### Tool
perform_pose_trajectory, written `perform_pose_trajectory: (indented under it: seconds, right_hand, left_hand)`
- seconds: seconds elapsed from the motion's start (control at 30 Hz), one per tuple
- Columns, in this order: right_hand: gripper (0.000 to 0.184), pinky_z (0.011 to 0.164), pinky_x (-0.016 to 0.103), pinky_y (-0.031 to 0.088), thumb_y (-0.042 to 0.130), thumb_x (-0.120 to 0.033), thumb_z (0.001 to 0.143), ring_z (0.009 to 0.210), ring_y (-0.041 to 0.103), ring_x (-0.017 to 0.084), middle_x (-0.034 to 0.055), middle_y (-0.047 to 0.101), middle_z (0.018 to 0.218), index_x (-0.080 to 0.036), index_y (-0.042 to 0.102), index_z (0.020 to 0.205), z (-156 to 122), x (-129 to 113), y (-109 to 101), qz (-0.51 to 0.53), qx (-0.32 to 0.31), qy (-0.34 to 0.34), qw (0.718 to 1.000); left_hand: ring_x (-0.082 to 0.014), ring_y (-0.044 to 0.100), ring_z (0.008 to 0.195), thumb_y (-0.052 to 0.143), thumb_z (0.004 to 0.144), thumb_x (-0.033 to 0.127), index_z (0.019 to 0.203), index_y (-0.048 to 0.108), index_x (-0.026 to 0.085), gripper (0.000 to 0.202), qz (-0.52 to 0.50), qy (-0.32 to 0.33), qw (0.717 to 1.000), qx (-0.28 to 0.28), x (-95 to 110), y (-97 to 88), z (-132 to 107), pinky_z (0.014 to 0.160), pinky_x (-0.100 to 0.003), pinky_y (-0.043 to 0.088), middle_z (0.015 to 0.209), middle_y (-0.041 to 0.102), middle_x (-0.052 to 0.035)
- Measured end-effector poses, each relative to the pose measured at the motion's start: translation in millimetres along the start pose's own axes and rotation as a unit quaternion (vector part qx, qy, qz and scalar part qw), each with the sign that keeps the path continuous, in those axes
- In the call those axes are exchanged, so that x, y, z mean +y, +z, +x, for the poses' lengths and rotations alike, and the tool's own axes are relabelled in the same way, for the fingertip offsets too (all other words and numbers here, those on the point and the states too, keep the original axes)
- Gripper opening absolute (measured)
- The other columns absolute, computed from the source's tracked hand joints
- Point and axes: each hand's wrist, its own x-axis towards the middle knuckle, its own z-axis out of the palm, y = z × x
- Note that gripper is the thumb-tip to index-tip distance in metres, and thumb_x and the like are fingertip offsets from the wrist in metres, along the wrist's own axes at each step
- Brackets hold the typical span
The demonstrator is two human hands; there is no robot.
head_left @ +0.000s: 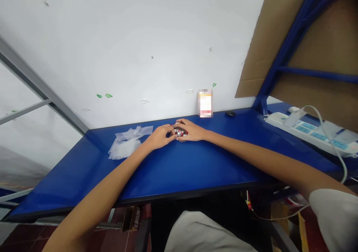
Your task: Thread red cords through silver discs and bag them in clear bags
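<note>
While the left hand [159, 137] and right hand [193, 130] cup a small red-and-silver object [179, 131], fingers [183, 122] curled round it, clear plastic bags [124, 144] lie left; far, an upright box [205, 103] has its label blurred, unreadable.

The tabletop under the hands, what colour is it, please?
The tabletop is glossy blue, best seen in the head view.

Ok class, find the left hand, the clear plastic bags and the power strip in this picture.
Left hand [159, 137]: head view, on the back of the hand.
Clear plastic bags [124, 146]: head view, on the middle of the pile.
Power strip [279, 121]: head view, on its white top.
</note>
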Motion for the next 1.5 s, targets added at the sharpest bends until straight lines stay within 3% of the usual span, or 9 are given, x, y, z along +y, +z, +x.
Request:
perform_pose_trajectory:
  seconds: [0.27, 0.47, 0.67, 0.83, 0.97, 1.13, 1.3, 1.4, 1.5]
  right_hand:
    - [0.069, 0.123, 0.052, 0.043, 0.075, -0.058, 0.093, 0.142, 0.055, 0.034, 0.0130, 0.054, 0.154, -0.031, 0.057, 0.154, 18.8, 3.6, 0.5, 0.048, 0.006, -0.001, 0.999]
    - [0.045, 0.126, 0.052, 0.038, 0.050, -0.051, 0.110, 0.146, 0.054, 0.028, 0.0066, 0.060, 0.153, -0.034, 0.060, 0.151, 11.2, 8.9, -23.7, 0.205, 0.148, -0.019, 0.967]
    - [0.029, 0.104, 0.046, 0.054, 0.058, -0.042, 0.107, 0.116, 0.071, 0.027, 0.0078, 0.077, 0.122, -0.026, 0.077, 0.123, 6.7, 15.2, -44.3, 0.209, 0.169, 0.018, 0.963]
    - [0.018, 0.080, 0.034, 0.055, 0.063, -0.030, 0.101, 0.084, 0.071, 0.021, 0.0060, 0.078, 0.099, -0.022, 0.078, 0.105, 2.3, 16.9, -42.5, 0.172, 0.152, 0.035, 0.973]
    - [0.013, 0.069, 0.029, 0.048, 0.065, -0.022, 0.098, 0.071, 0.064, 0.017, 0.0027, 0.073, 0.083, -0.021, 0.076, 0.091, -2.5, 15.0, -39.3, 0.122, 0.136, 0.015, 0.983]
    - [0.020, 0.066, 0.029, 0.043, 0.060, -0.018, 0.097, 0.067, 0.061, 0.016, 0.0017, 0.072, 0.079, -0.020, 0.075, 0.085, -4.5, 20.8, -32.8, 0.071, 0.182, 0.020, 0.980]
    - [0.022, 0.063, 0.029, 0.044, 0.059, -0.017, 0.097, 0.063, 0.061, 0.015, 0.0006, 0.073, 0.076, -0.020, 0.075, 0.082, -4.8, 25.9, -33.7, 0.063, 0.224, 0.043, 0.972]
    - [0.020, 0.064, 0.030, 0.045, 0.060, -0.016, 0.095, 0.064, 0.062, 0.016, 0.0007, 0.073, 0.076, -0.020, 0.074, 0.081, -5.5, 18.7, -38.4, 0.047, 0.234, 0.024, 0.971]
    - [0.021, 0.066, 0.030, 0.046, 0.057, -0.016, 0.097, 0.067, 0.064, 0.017, 0.0021, 0.073, 0.077, -0.021, 0.072, 0.082, -6.0, 3.3, -43.8, 0.029, 0.234, -0.010, 0.972]
  left_hand:
    - [-0.0223, 0.067, 0.091, 0.056, 0.102, 0.026, 0.093, 0.069, 0.022, 0.016, -0.017, -0.045, 0.997, 0.063, -7.0, 5.0, 0.0, 0.087, -0.036, 0.050, 0.096, 0.070, -0.0045]
    - [-0.0235, 0.066, 0.101, 0.055, 0.105, 0.024, 0.096, 0.065, 0.022, 0.014, -0.025, -0.064, 0.990, 0.125, 5.1, 3.7, -0.9, 0.093, -0.038, 0.049, 0.102, 0.071, -0.0044]
    - [-0.0235, 0.063, 0.102, 0.053, 0.107, 0.023, 0.100, 0.064, 0.023, 0.013, -0.047, -0.046, 0.987, 0.149, 12.8, 11.3, -2.5, 0.096, -0.040, 0.050, 0.101, 0.070, -0.0053]
    - [-0.0240, 0.062, 0.101, 0.054, 0.106, 0.021, 0.102, 0.063, 0.023, 0.011, -0.027, -0.012, 0.989, 0.147, 15.4, 14.3, -1.3, 0.097, -0.041, 0.052, 0.102, 0.068, -0.0067]
    - [-0.0305, 0.061, 0.110, 0.052, 0.107, 0.028, 0.114, 0.065, 0.019, 0.017, 0.121, -0.077, 0.985, 0.098, 10.0, -3.2, 3.3, 0.099, -0.047, 0.051, 0.116, 0.068, -0.0130]
    - [-0.0448, 0.057, 0.126, 0.055, 0.102, 0.048, 0.133, 0.063, 0.009, 0.051, 0.302, -0.247, 0.920, -0.031, -21.8, -47.2, -8.8, 0.099, -0.055, 0.050, 0.134, 0.063, -0.0268]
    - [-0.0392, 0.063, 0.132, 0.059, 0.098, 0.045, 0.142, 0.064, 0.015, 0.053, 0.233, -0.297, 0.896, -0.235, -62.6, -70.4, -28.5, 0.105, -0.045, 0.049, 0.144, 0.066, -0.0215]
    - [-0.0354, 0.064, 0.134, 0.061, 0.095, 0.037, 0.147, 0.063, 0.018, 0.055, 0.213, -0.271, 0.907, -0.243, -66.8, -73.6, -28.0, 0.106, -0.040, 0.049, 0.147, 0.067, -0.0181]
    - [-0.0359, 0.065, 0.132, 0.061, 0.094, 0.054, 0.149, 0.063, 0.018, 0.065, 0.180, -0.260, 0.922, -0.224, -62.1, -80.1, -23.6, 0.107, -0.041, 0.049, 0.147, 0.067, -0.0172]
